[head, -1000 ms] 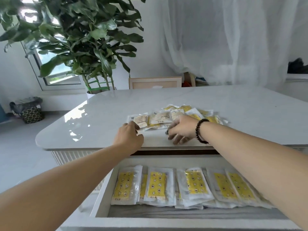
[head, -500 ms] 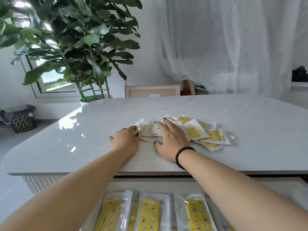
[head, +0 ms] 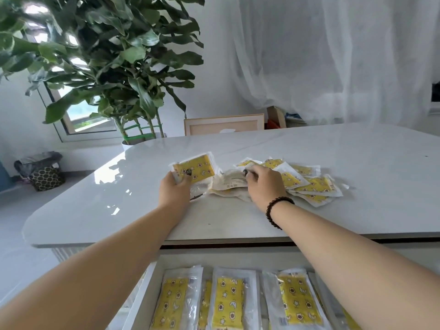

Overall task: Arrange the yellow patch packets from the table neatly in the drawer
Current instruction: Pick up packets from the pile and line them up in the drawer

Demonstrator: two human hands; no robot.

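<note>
Head view looks down across a white table with an open drawer pulled out below its near edge. The left hand grips one yellow patch packet, tilted up off the tabletop, the thumb curled over its printed face and the other fingers hidden behind it. Just to the right, the right hand rests on a loose pile of packets scattered on the table; its fingers are bent down onto a pale packet lying face down, but whether they pinch it or only press on it I cannot tell. A dark bead bracelet circles the right wrist. The pile spreads out to the right of that hand, packets overlapping at odd angles. Down in the drawer, a row of yellow packets lies side by side, long edges running front to back, some overlapping their neighbours. Beyond the table stand a large leafy plant, a framed board leaning by the wall, a sheer white curtain and, on the floor at left, a patterned basket.
</note>
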